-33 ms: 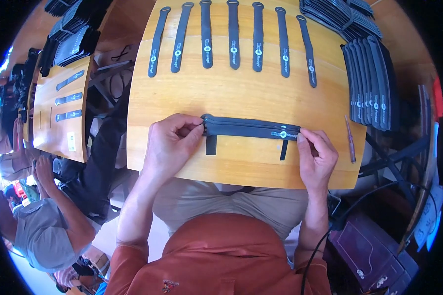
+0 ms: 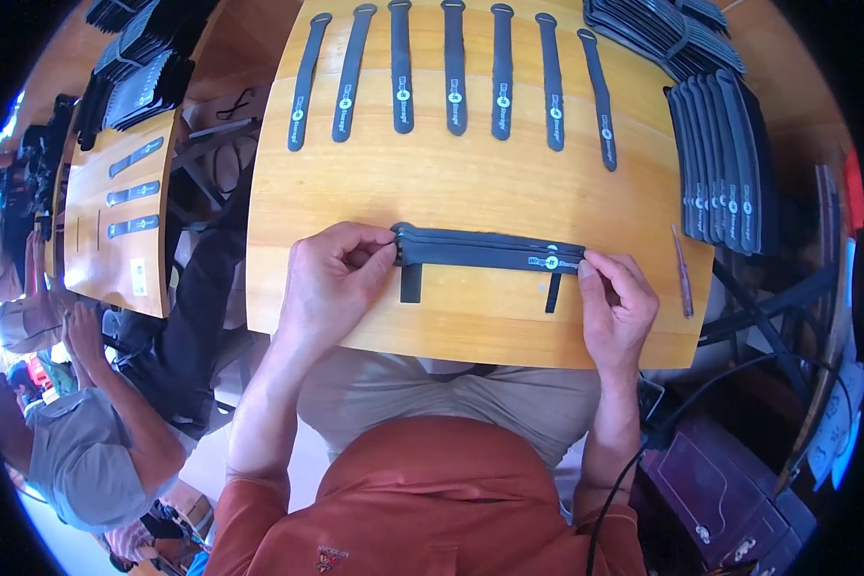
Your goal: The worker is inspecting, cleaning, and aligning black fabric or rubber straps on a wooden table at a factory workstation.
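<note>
A small stack of dark grey hook-and-loop straps (image 2: 485, 252) lies crosswise near the front of the wooden table (image 2: 432, 182). My left hand (image 2: 336, 278) pinches its left end, where the rounded tabs are. At the right end, my right hand (image 2: 618, 300) grips the straps between thumb and fingers. Two short black strips, a wider left strip (image 2: 411, 284) and a narrower right strip (image 2: 553, 294), stick out from under the stack toward me. Part of each strip is hidden beneath it.
Several single straps (image 2: 455, 72) lie in a row along the far side. Bundled straps (image 2: 664, 38) and a stack (image 2: 723, 163) sit at the right edge, near a thin pointed tool (image 2: 683, 274). Left, a person (image 2: 101, 432) sits by another table (image 2: 115, 254) holding straps.
</note>
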Tool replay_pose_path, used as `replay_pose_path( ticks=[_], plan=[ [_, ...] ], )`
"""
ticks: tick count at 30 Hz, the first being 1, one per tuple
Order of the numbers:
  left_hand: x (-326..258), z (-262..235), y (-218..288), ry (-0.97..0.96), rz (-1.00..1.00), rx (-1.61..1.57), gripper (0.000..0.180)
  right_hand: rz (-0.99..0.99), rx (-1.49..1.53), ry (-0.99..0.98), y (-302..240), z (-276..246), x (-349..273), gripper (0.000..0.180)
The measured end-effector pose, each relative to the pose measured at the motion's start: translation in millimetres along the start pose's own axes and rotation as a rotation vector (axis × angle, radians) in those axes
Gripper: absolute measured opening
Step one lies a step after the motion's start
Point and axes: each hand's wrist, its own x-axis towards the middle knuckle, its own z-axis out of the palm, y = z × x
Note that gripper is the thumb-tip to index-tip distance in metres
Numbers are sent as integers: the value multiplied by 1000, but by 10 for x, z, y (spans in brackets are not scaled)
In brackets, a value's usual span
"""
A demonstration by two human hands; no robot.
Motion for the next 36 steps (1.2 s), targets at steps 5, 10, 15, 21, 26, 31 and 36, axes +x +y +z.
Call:
replay_pose_path(
  ticks=[5, 10, 15, 21, 26, 31, 36],
  plan=[
    [-1, 2, -21, 4, 4, 6, 15, 14, -13, -6, -2, -2, -5, 10],
    [-6, -13, -18, -6, -11, 4, 16, 12, -4, -2, -2, 10, -4, 10],
    [-6, 26, -9, 22, 30, 7, 10, 16, 3, -10, 16, 2, -12, 10],
    [-10, 18, 13, 17, 51, 23, 10, 27, 1, -17, 10, -2, -9, 10],
    [-8, 13, 7, 10, 54, 29, 11, 22, 1, -1, 3, 5, -1, 9],
    [-5, 2, 5, -2, -3, 35, 16, 29, -4, 1, -4, 4, 1, 8],
    [-5, 8, 9, 1, -4, 24, 15, 37, 5, 8, -14, 14, 5, 9]
  ],
)
